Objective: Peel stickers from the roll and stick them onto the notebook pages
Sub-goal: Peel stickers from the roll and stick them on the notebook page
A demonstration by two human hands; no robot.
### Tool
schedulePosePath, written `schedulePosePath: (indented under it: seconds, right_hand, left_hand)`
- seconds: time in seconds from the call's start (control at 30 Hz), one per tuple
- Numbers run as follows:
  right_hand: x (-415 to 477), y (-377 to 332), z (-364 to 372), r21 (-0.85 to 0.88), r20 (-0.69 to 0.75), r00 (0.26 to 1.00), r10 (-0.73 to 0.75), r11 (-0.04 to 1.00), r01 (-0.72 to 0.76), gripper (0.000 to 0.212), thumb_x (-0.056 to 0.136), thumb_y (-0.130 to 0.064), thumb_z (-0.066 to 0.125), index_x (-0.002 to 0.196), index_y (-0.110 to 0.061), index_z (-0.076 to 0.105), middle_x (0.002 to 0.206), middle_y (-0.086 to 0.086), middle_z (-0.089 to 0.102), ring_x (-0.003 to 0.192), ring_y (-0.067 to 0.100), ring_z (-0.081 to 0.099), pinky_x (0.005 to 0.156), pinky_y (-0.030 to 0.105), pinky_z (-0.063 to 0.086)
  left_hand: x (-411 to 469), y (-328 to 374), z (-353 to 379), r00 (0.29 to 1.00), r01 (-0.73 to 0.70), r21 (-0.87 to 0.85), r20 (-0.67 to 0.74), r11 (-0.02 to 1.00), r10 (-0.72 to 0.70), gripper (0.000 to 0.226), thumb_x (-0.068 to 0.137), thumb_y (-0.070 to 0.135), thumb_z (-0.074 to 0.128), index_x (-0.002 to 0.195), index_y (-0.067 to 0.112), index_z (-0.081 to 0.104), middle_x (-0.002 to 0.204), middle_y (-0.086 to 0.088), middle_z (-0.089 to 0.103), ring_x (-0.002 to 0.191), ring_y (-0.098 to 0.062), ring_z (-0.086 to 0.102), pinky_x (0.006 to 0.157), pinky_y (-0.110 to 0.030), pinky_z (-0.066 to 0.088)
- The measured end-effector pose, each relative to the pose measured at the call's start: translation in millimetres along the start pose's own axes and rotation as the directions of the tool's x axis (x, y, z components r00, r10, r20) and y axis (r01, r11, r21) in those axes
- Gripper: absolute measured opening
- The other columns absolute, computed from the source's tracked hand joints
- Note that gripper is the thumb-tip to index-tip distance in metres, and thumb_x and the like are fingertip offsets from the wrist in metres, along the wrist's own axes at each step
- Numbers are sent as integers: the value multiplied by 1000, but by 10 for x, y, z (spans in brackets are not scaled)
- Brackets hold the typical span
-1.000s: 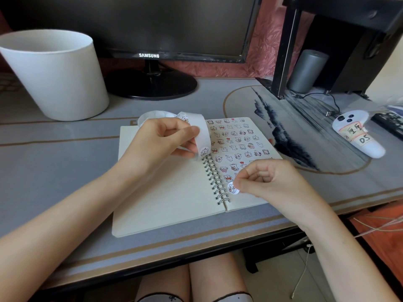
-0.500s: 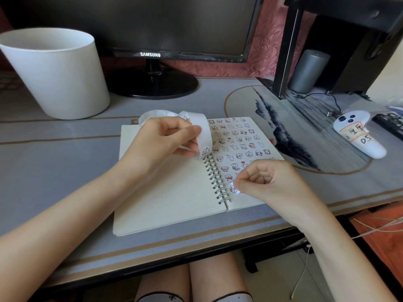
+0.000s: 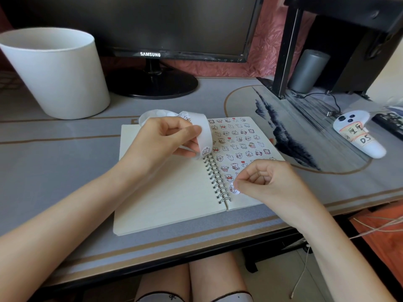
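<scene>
Head camera gives me a spiral notebook (image 3: 165, 197) lying open and flat on the smooth grey desk mat (image 3: 54, 171), which is edged with tan lines. Its left page is plain cream paper. Its right page (image 3: 239, 140) is covered in rows of small cartoon stickers, some with red hearts. A silver wire coil (image 3: 216, 177) runs down the spine.

I see the left hand (image 3: 161, 138) above the top of the left page, fingers curled, pinching the sticker roll (image 3: 204, 129) between thumb and fingertips. The roll is a glossy, translucent white strip that loops up over the knuckles and curls down to end just above the coil, with one printed sticker at its tip.

The right hand (image 3: 268, 182) is loosely fisted over the lower right page. Its thumb and forefinger nip a small round sticker (image 3: 233, 188) just beside the coil. I cannot tell whether it touches the paper.

Behind the notebook stand a matte white tapered pot (image 3: 58, 75) and a black monitor (image 3: 174, 25) on a round glossy base. A white handheld controller (image 3: 357, 136) with a handwritten label lies well off to the right.
</scene>
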State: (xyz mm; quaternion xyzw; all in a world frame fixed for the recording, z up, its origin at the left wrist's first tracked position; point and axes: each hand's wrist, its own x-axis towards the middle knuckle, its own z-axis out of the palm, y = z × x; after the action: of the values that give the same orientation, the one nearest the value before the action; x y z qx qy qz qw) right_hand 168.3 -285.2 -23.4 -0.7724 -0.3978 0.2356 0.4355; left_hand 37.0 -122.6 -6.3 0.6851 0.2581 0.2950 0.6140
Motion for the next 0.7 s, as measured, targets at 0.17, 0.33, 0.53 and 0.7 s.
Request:
schedulePosePath:
  seconds: [0.17, 0.33, 0.53, 0.7]
  right_hand:
    - [-5, 0, 8, -23, 0, 1000, -5, 1000, 5, 10, 73, -13, 75, 67, -17, 69, 59, -8, 62, 55, 4, 50, 57, 16, 42]
    - [-9, -3, 10, -38, -3, 1000, -9, 999, 9, 11, 74, -14, 75, 67, -18, 68, 57, -11, 59, 54, 2, 48, 57, 16, 41]
    - [-13, 1, -9, -56, 15, 1000, -12, 998, 13, 9, 74, -16, 76, 70, -19, 68, 56, -12, 57, 52, 1, 46, 57, 17, 41]
    - [11, 25, -26, -48, 11, 1000, -12, 999, 12, 13, 78, -17, 74, 83, -24, 64, 54, -15, 56, 49, -1, 44, 53, 11, 36]
  left_hand:
    - [0, 4, -2, 1000, 1, -1, 0, 1000, -1, 20, 90, 9, 59, 82, -9, 65, 71, -14, 66, 57, -10, 64, 59, -19, 55]
    - [3, -1, -7, 1000, 0, 3, 2, 1000, 0, 19, 90, 10, 59, 77, -3, 65, 72, -15, 67, 59, -11, 65, 59, -19, 55]
    - [4, -2, -8, 1000, -3, 6, 8, 1000, 2, 19, 90, 10, 59, 77, -3, 65, 75, -17, 67, 60, -11, 65, 60, -20, 56]
    - [-1, -6, -9, 1000, -3, 6, 14, 1000, 3, 19, 90, 10, 59, 78, -3, 65, 76, -18, 67, 60, -12, 65, 61, -20, 56]
